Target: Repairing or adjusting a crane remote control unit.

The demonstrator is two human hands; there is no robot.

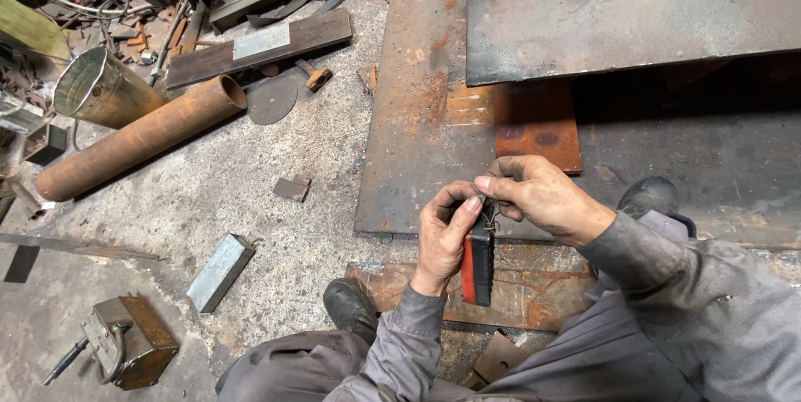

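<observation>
A: Crouching over a workshop floor (275, 227), a person in grey work clothes holds a small red and black tool (478, 264) in front of their knees; what are the hands doing?

B: The left hand (442, 235) is curled shut around the upper part of the tool, thumb pressed along its side; the tool stands upright, its lower end hanging free above a rusty strip of metal (534, 293); the right hand (542, 197) comes in from the right, its thumb and forefinger pinched closed on something small and dark at the tool's top; what that small part is, I cannot tell.

A: What lies around them?

B: Two dark boots show, one (350, 306) just left of the left wrist, one (651, 196) beyond the right forearm; large rusted steel plates (417, 118) cover the floor ahead of the hands; to the left lie a long rusty pipe (142, 139), a shiny tin cylinder (96, 89) beside it, a flat round disc (271, 100), a short grey rectangular bar (219, 272), and a brown metal box with a handle (133, 339) near the lower left corner; scrap and machine parts pile up at the top left.
</observation>
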